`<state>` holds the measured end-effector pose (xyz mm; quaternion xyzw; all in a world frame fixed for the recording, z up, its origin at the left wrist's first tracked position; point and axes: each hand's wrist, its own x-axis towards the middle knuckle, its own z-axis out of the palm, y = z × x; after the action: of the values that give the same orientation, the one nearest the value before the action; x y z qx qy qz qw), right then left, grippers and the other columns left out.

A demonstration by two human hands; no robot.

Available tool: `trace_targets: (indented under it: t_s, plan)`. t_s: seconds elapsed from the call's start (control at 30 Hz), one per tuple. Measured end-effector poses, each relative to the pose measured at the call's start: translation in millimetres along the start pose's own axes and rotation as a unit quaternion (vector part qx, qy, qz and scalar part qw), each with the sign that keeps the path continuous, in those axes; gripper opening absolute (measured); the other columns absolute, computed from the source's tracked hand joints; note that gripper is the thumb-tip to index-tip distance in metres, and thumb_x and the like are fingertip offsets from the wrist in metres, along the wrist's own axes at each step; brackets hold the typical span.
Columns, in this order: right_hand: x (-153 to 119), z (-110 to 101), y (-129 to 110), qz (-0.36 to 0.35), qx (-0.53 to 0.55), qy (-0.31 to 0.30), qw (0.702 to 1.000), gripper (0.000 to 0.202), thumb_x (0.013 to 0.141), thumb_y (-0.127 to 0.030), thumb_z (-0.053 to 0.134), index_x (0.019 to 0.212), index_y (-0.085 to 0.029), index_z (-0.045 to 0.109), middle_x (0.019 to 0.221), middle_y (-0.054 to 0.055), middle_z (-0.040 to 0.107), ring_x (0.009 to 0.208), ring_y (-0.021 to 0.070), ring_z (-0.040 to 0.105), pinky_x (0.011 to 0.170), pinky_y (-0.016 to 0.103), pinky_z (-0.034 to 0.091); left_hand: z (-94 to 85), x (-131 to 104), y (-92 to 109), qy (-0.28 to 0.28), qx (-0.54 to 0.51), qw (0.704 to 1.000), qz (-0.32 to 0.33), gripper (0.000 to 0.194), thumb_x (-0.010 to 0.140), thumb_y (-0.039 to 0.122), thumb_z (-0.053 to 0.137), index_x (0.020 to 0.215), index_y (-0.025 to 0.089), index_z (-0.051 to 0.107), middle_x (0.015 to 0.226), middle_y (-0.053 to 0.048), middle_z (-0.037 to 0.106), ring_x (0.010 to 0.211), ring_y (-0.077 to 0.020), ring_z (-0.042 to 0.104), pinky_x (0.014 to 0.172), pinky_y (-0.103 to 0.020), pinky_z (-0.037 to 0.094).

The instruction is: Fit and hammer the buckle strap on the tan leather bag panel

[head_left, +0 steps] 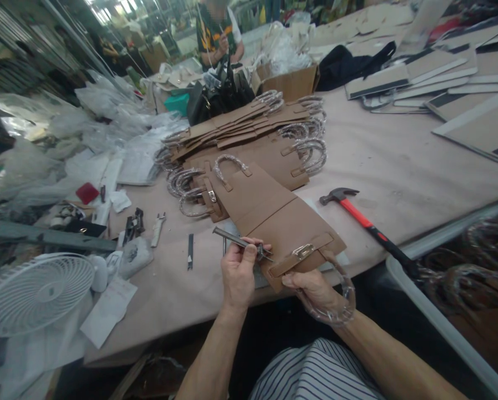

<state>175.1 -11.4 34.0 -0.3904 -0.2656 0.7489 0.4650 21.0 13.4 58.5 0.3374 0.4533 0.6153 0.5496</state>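
A brown leather bag panel [274,214] lies slanted across the table's front edge, with a metal clasp [303,251] on its near strap and a plastic-wrapped handle [349,289] at its near end. My right hand [318,289] pinches the panel's near edge, its wrist by the loop of that handle. Beside the panel's left edge, my left hand [239,272] is closed around a dark metal rod tool [230,236]; small metal parts show at its fingertips. Behind the panel, more brown panels [253,150] with wrapped handles are stacked.
A red and black hammer [365,222] lies right of the panel. Left are a white fan [44,294], a small metal tool [158,229] and plastic wrapping [107,128]. Flat boards [478,111] lie far right. Across the table is a person [219,33] near a cardboard box [288,83].
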Motion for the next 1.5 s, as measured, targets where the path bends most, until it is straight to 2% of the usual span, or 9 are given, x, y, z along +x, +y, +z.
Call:
trace_targets:
  t_s: [0.3, 0.5, 0.63, 0.73, 0.87, 1.1, 1.23, 1.33, 1.5]
  plan:
    - [1.4, -0.1, 1.8, 0.017, 0.006, -0.032, 0.999, 0.033, 0.060, -0.022, 0.078, 0.093, -0.021, 0.078, 0.097, 0.005, 0.077, 0.106, 0.0297, 0.066, 0.107, 0.047, 0.044, 1.3, -6.0, 8.0, 0.018, -0.044, 0.999, -0.023, 0.038, 0.078, 0.044, 0.084, 0.090, 0.016, 0.062, 0.089, -0.002, 0.071, 0.079, -0.0199, 0.076, 0.077, -0.031, 0.061]
    - [1.9, -9.5, 9.9, 0.031, -0.024, -0.051, 0.998, 0.025, 0.063, -0.028, 0.080, 0.087, -0.022, 0.079, 0.091, 0.004, 0.077, 0.103, 0.0290, 0.066, 0.106, 0.045, 0.044, 1.1, -8.0, 10.5, 0.021, -0.058, 0.998, -0.034, 0.037, 0.078, 0.044, 0.084, 0.088, 0.016, 0.062, 0.088, -0.002, 0.071, 0.078, -0.0201, 0.076, 0.074, -0.031, 0.062]
    - [0.5, -4.0, 3.6, 0.010, -0.019, -0.062, 0.998, 0.033, 0.063, -0.022, 0.077, 0.096, -0.025, 0.079, 0.098, 0.002, 0.077, 0.107, 0.0279, 0.065, 0.108, 0.045, 0.043, -2.1, -8.4, 14.3, 0.018, -0.066, 0.997, -0.021, 0.036, 0.078, 0.043, 0.085, 0.088, 0.016, 0.063, 0.088, -0.002, 0.071, 0.078, -0.0206, 0.076, 0.074, -0.032, 0.062]
    - [-0.7, 2.0, -3.2, 0.010, -0.026, -0.063, 0.998, 0.027, 0.062, -0.023, 0.076, 0.089, -0.024, 0.078, 0.102, 0.003, 0.077, 0.110, 0.0301, 0.064, 0.111, 0.047, 0.041, -5.7, -9.8, 15.4, -0.001, -0.065, 0.998, 0.001, 0.031, 0.082, 0.040, 0.082, 0.090, 0.016, 0.064, 0.091, -0.003, 0.071, 0.081, -0.0206, 0.076, 0.077, -0.032, 0.062]
    - [-1.7, 6.0, -6.5, 0.012, -0.027, -0.058, 0.998, 0.020, 0.061, -0.025, 0.076, 0.081, -0.025, 0.075, 0.097, 0.003, 0.077, 0.108, 0.0311, 0.064, 0.106, 0.047, 0.046, -10.5, -12.7, 12.0, -0.020, -0.060, 0.998, 0.016, 0.023, 0.088, 0.036, 0.076, 0.094, 0.017, 0.065, 0.096, -0.004, 0.070, 0.085, -0.0209, 0.076, 0.081, -0.034, 0.062]
    - [-2.9, 6.9, -1.9, -0.017, -0.029, -0.090, 0.995, 0.031, 0.067, -0.027, 0.075, 0.098, -0.024, 0.074, 0.098, 0.004, 0.075, 0.108, 0.0292, 0.064, 0.104, 0.046, 0.046, -16.3, -15.8, 10.0, -0.032, -0.014, 0.997, 0.066, 0.019, 0.090, 0.034, 0.073, 0.096, 0.017, 0.066, 0.098, -0.004, 0.070, 0.087, -0.0207, 0.076, 0.084, -0.033, 0.060]
    - [-4.9, 0.2, 3.5, -0.011, -0.045, -0.063, 0.997, 0.024, 0.068, -0.027, 0.077, 0.092, -0.025, 0.074, 0.093, 0.002, 0.075, 0.097, 0.0272, 0.065, 0.098, 0.044, 0.049, -19.0, -19.4, 12.4, -0.029, 0.006, 0.995, 0.092, 0.021, 0.090, 0.036, 0.073, 0.096, 0.017, 0.066, 0.099, -0.006, 0.070, 0.089, -0.0232, 0.076, 0.083, -0.034, 0.060]
    - [-6.7, -0.8, 5.2, -0.012, -0.048, -0.044, 0.998, 0.017, 0.067, -0.024, 0.078, 0.083, -0.024, 0.074, 0.084, 0.001, 0.073, 0.087, 0.0253, 0.065, 0.093, 0.042, 0.051, -19.8, -21.7, 13.6, -0.023, 0.013, 0.996, 0.088, 0.023, 0.089, 0.038, 0.074, 0.096, 0.017, 0.066, 0.099, -0.007, 0.070, 0.089, -0.0238, 0.076, 0.082, -0.035, 0.061]
    - [-9.9, 6.6, 2.7, -0.011, -0.023, -0.031, 0.999, 0.027, 0.062, -0.024, 0.077, 0.089, -0.024, 0.075, 0.090, 0.002, 0.073, 0.087, 0.0258, 0.065, 0.091, 0.043, 0.053, -19.7, -23.2, 13.8, -0.022, -0.009, 0.998, 0.058, 0.027, 0.088, 0.041, 0.075, 0.096, 0.017, 0.065, 0.097, -0.006, 0.070, 0.087, -0.0232, 0.076, 0.083, -0.036, 0.061]
